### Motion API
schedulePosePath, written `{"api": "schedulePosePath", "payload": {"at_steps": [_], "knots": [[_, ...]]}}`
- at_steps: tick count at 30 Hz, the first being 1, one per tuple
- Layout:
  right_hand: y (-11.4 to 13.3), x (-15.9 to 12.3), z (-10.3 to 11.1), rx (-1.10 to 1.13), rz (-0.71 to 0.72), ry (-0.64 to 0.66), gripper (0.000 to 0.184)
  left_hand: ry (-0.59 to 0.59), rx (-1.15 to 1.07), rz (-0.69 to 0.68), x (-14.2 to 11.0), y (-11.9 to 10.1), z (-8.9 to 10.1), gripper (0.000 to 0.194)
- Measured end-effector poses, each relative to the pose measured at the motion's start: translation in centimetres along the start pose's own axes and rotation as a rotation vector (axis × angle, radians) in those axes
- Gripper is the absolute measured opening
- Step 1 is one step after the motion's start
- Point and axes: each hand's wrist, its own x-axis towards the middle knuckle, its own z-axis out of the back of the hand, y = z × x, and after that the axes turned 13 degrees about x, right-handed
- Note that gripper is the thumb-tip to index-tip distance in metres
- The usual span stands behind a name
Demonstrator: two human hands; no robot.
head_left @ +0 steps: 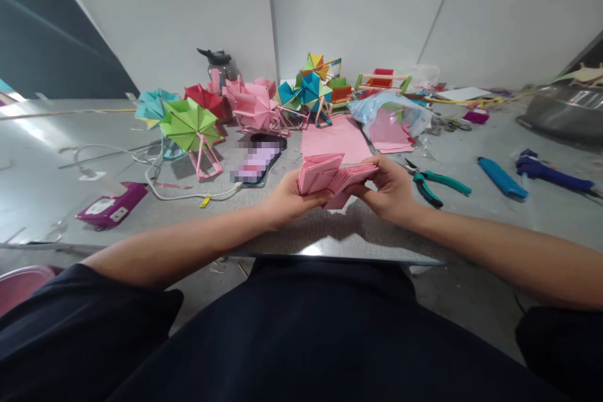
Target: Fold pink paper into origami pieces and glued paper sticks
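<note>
Between my hands, just above the table's front part, is a bundle of folded pink paper (325, 173) with many pleats. My left hand (289, 201) grips its left end, the thumb along the lower edge. At the right end, my right hand (389, 191) pinches the pleats between thumb and fingers. Behind the bundle a flat pink paper sheet (334, 137) lies on the table. A clear plastic bag (393, 110) with more pink paper is to its right. Close to my right hand lie pliers (436, 185) with green handles.
Folded paper wheels on stick stands, green (191, 125), pink (254, 103) and blue (311, 91), line the back. A phone (259, 160) with a white cable lies left of my hands, beside a purple packet (112, 206). A blue glue gun (551, 173) and metal pot (563, 113) are at right.
</note>
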Motion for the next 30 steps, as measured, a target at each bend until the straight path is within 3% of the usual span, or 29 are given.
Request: {"api": "schedulePosePath", "payload": {"at_steps": [7, 11, 18, 25, 30], "knots": [[-0.1, 0.1, -0.1, 0.052, -0.097, 0.019, 0.035, 0.074, 0.032, -0.038, 0.0, -0.6, -0.1, 0.054], [-0.3, 0.1, 0.1, 0.069, -0.091, 0.017, 0.031, 0.009, 0.030, -0.008, -0.1, -0.5, 0.2, 0.053], [-1.1, 0.1, 0.7, 0.030, -0.122, 0.083, 0.024, -0.085, -0.173, 0.001, 0.1, 0.5, -0.4, 0.059], [-1.1, 0.3, 0.3, 0.065, -0.132, 0.063, 0.026, 0.031, -0.049, -0.080, 0.0, -0.7, -0.1, 0.060], [-0.8, 0.3, 0.5, 0.020, -0.148, 0.058, 0.033, -0.065, -0.144, -0.060, 0.1, 0.1, -0.3, 0.080]]}}
